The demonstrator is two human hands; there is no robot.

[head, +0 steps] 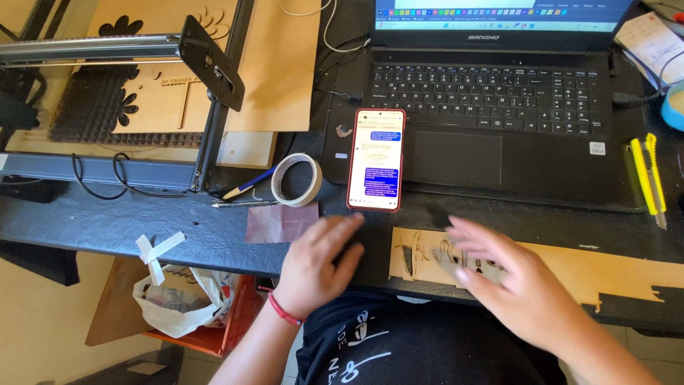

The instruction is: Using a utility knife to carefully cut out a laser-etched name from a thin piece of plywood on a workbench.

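My left hand [318, 262] lies flat near the table's front edge, its fingertips at a dark reddish sheet of sandpaper [281, 222]. My right hand [514, 278] is blurred, with fingers spread over a thin wooden board [570, 269] that has letters cut out of it. Neither hand grips anything. Just beyond the hands a smartphone [375, 160] with a lit screen rests on the laptop's front corner.
An open black laptop [491, 107] fills the back right. A roll of masking tape [297, 180], a pen [249, 184] and a pencil lie left of the phone. A yellow utility knife [648, 175] sits far right. A laser cutter frame [206, 64] with wood sheets stands back left.
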